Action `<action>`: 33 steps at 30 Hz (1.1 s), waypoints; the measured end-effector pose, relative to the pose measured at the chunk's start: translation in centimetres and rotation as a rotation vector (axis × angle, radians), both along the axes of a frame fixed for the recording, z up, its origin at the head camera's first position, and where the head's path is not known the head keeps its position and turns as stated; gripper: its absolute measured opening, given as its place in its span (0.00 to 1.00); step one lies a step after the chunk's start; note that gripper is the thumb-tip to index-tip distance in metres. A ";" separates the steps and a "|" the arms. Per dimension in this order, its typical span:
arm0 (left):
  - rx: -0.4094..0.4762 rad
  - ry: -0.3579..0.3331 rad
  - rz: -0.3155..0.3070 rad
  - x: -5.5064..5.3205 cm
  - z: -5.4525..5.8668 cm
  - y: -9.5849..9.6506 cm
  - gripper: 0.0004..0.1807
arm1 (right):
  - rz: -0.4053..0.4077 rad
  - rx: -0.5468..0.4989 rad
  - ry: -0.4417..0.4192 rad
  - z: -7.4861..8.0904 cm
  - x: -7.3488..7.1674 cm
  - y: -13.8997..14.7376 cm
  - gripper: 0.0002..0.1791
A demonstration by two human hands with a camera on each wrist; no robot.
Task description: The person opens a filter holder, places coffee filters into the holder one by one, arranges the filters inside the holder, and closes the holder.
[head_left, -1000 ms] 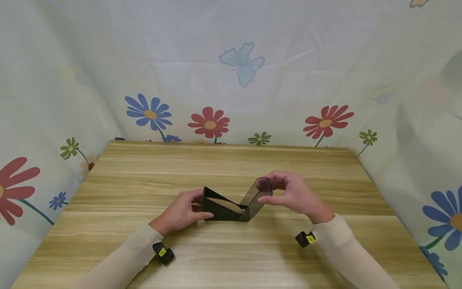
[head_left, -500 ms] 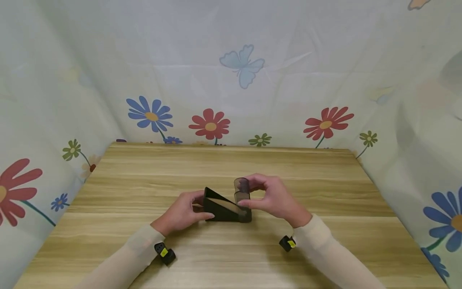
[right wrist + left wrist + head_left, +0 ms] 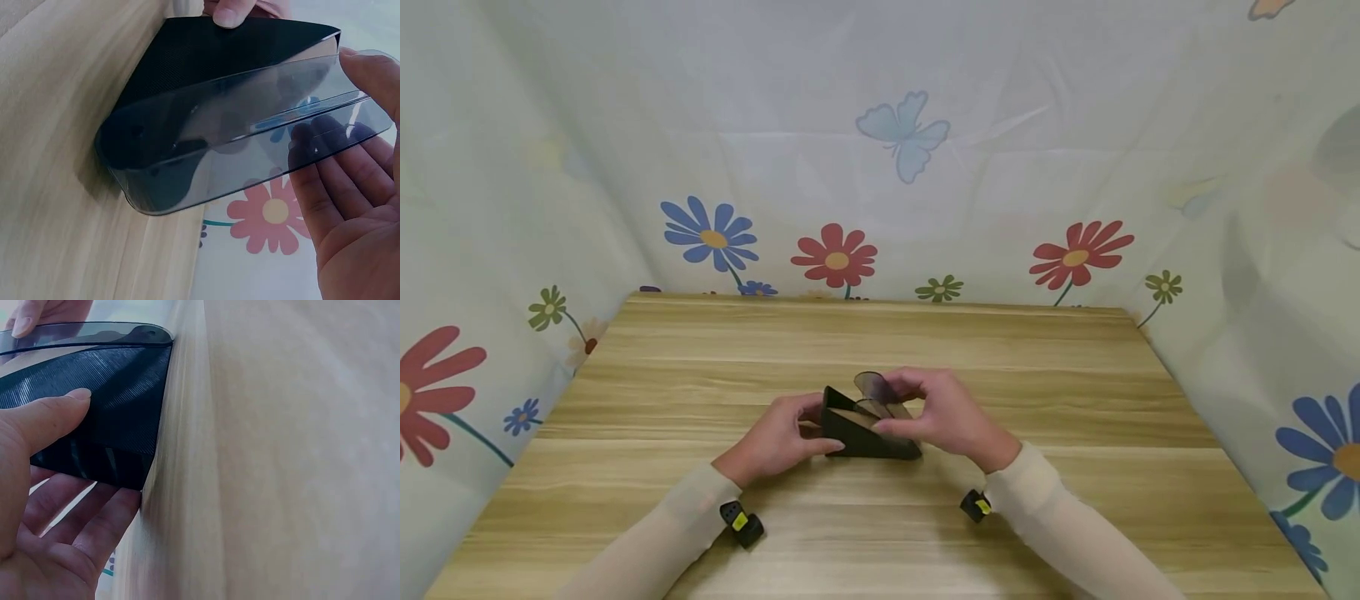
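A black wedge-shaped box (image 3: 859,440) with a tan sheet-like content (image 3: 319,53) stands on the table near the middle. Its smoky see-through lid (image 3: 237,134) is joined at the low right end and swung partly down over the box. My left hand (image 3: 778,442) grips the box's tall end, thumb on the near side and fingers round the back. With thumb and fingers, my right hand (image 3: 951,417) holds the lid by its free end. In the left wrist view the lid's edge (image 3: 125,334) runs along the top of the box's side.
Under everything lies a wood-grain table (image 3: 880,533). A pale cloth (image 3: 760,125) printed with flowers and a butterfly hangs behind it and at both sides. Each sleeve cuff carries a small black wrist camera (image 3: 742,525).
My right hand has swung the lid leftward, from leaning out to the right, through upright, to over the box. The left hand and the box stay in place.
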State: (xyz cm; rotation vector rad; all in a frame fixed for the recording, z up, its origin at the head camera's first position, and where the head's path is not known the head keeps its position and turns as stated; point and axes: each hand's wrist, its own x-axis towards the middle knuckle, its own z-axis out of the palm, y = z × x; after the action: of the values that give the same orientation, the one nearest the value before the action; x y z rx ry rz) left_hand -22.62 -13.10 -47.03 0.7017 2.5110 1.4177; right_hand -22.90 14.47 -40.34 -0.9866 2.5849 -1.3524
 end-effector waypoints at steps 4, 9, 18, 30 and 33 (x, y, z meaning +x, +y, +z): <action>-0.001 0.005 0.001 -0.1 0.0 0.0 0.21 | 0.006 0.023 0.000 -0.3 -0.1 -0.4 0.27; -0.018 0.002 0.010 -0.1 0.0 0.0 0.22 | 0.005 0.039 -0.005 -0.7 -0.3 -0.9 0.28; -0.032 0.013 0.012 0.0 0.2 0.1 0.23 | -0.012 0.067 -0.010 -1.1 -0.3 -1.7 0.29; -0.040 0.011 0.014 0.1 0.2 0.1 0.25 | -0.017 0.101 -0.047 -1.5 -0.2 -2.6 0.28; -0.042 0.007 0.017 0.1 0.3 0.1 0.25 | -0.013 0.106 -0.030 -1.7 -0.2 -2.6 0.28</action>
State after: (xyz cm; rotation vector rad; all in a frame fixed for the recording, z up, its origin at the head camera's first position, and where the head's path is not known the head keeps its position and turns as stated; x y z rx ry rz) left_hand -22.50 -13.01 -46.76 0.6807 2.5496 1.3658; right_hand -23.12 11.87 -42.03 -0.9276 2.6152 -1.2095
